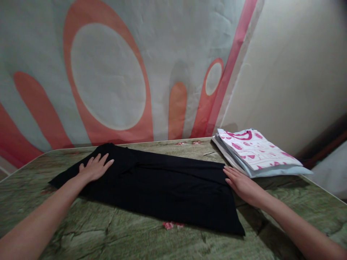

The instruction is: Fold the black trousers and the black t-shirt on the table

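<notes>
A black garment (pixel 159 186) lies spread lengthwise across a table covered with a green patterned cloth (pixel 108 234). My left hand (pixel 94 167) rests flat on the garment's left end, fingers spread. At the garment's right edge my right hand (pixel 240 184) lies flat with fingers stretched out, touching the fabric. Neither hand grips anything.
A stack of folded clothes (pixel 257 153), topped by a white piece with pink print, sits at the table's back right corner. Behind the table hangs a sheet with orange and white shapes (pixel 108 79). A plain wall (pixel 298 72) stands to the right.
</notes>
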Motion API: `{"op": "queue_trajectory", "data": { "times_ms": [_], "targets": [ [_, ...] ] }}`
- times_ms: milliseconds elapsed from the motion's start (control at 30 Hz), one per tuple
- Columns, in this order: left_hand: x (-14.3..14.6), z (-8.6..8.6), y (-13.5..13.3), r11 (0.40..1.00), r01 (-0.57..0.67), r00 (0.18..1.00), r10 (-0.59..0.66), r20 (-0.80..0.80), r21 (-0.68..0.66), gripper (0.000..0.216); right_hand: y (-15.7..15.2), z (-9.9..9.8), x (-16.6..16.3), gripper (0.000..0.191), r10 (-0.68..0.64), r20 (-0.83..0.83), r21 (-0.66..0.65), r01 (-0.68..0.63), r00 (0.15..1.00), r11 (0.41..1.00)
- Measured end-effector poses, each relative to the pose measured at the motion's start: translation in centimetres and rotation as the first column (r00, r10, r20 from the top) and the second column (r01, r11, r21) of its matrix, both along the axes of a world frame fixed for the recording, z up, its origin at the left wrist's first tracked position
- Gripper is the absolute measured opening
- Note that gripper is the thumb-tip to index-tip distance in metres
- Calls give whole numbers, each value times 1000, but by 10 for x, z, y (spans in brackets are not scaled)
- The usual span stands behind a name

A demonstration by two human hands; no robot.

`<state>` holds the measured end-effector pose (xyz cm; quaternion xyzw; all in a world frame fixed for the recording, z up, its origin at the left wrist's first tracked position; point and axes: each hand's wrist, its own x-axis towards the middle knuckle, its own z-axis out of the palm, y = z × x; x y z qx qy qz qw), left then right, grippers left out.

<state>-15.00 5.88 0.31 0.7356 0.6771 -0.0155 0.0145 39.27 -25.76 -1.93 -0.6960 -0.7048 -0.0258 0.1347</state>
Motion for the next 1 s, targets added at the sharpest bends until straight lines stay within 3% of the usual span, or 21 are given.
{"op": "queue_trajectory", "data": {
  "times_ms": [100,133,200,267,333,433,533,800,900,1000],
  "targets": [
    [28,8,-16,986,48,999,-44,-27,161,61,-8,8,1,40,-53,-21,21,54,998,998],
    [43,11,-26,967,124,992,-122,-25,223,56,-10,11,0,39,-68,-35,29,69,997,997],
    [79,17,-52,928,307,949,-315,5,210,51,-12,17,0,36,-95,-68,39,97,993,994],
    [120,24,-82,832,536,834,-548,65,143,48,-13,22,0,33,-112,-102,33,116,989,993],
    [157,29,-112,684,724,672,-728,134,89,47,-14,25,0,29,-119,-125,18,122,985,992],
    [201,34,-147,500,865,473,-842,258,47,45,-18,27,-1,25,-123,-158,-4,123,980,992],
    [230,34,-169,400,916,369,-870,328,33,43,-25,29,-4,20,-141,-216,-52,133,966,990],
    [274,37,-237,324,933,259,-906,333,155,37,-40,31,-19,19,-162,-395,-172,100,904,980],
    [286,34,-261,352,914,258,-889,378,204,42,-40,30,-23,19,-155,-413,-157,98,897,983],
    [297,28,-271,425,886,317,-848,424,188,50,-39,28,-26,20,-146,-428,-135,97,892,986]
  ]
}}
